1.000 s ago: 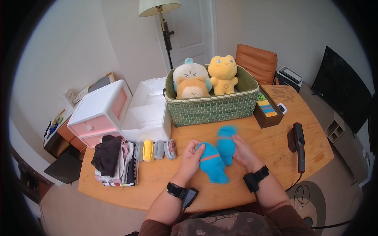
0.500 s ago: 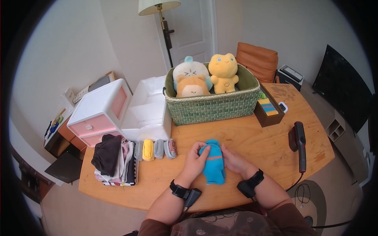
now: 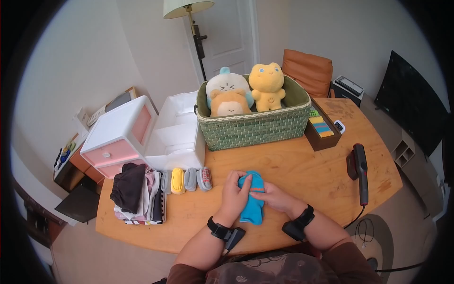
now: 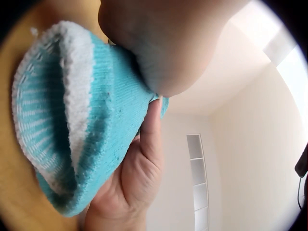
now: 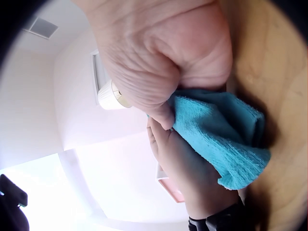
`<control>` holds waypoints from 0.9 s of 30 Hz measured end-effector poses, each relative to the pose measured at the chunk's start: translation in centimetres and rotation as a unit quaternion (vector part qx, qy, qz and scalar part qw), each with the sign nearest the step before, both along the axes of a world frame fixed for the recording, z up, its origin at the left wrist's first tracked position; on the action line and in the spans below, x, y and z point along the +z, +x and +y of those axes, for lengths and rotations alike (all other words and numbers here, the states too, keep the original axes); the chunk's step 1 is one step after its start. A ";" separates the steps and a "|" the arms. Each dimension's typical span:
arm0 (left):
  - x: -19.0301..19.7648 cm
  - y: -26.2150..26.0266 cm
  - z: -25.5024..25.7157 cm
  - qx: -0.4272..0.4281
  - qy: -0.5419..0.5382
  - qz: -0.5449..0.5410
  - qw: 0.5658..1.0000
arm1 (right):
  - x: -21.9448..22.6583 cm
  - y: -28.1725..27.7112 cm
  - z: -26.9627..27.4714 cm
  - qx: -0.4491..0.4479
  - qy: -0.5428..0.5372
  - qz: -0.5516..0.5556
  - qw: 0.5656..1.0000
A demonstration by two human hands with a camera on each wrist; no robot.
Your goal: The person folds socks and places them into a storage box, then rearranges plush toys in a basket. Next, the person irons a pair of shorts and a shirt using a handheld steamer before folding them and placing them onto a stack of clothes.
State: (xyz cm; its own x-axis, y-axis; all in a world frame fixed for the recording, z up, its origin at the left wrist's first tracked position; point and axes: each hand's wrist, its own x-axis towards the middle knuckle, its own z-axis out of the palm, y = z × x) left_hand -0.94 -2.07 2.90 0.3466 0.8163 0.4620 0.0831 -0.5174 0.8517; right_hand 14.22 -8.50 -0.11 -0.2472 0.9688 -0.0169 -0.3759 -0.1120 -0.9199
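Observation:
A pair of blue socks (image 3: pixel 252 213) with an orange stripe lies stacked together between my hands, low over the front of the table. My left hand (image 3: pixel 232 195) grips the left edge near the upper end, thumb on top. From the right, my right hand (image 3: pixel 280 199) pinches the socks near the stripe, its thumb across the front. In the left wrist view the sock cuff (image 4: pixel 79 110) gapes, showing its pale ribbed inside. The right wrist view has the blue fabric (image 5: pixel 211 134) hanging folded beneath both thumbs.
Rolled socks (image 3: pixel 178 181) stand in a row beside a clothes stack (image 3: pixel 130 194). Behind are a white drawer unit (image 3: pixel 120 128), a white bin (image 3: pixel 175 142) and a green woven basket (image 3: pixel 255 132) of plush toys. A brown box (image 3: pixel 324 142) and a corded handheld appliance (image 3: pixel 362 175) sit right.
The two blue socks, held apart one in each hand earlier, are now laid one over the other. My right hand has moved left and its thumb now lies on the front of the socks.

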 end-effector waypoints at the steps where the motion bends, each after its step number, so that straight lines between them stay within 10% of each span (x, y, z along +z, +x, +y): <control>1: -0.1 0.0 0.0 0.000 0.000 0.001 1.000 | -0.1 -0.1 0.0 0.000 -0.004 -0.011 1.000; 13: -1.2 0.7 0.2 0.043 0.040 -0.032 0.998 | 1.3 1.3 0.4 -0.113 -0.035 0.135 0.984; 27: 0.3 0.2 -1.0 -0.174 0.121 0.081 0.974 | 1.6 5.1 0.9 -0.231 -0.022 0.212 0.949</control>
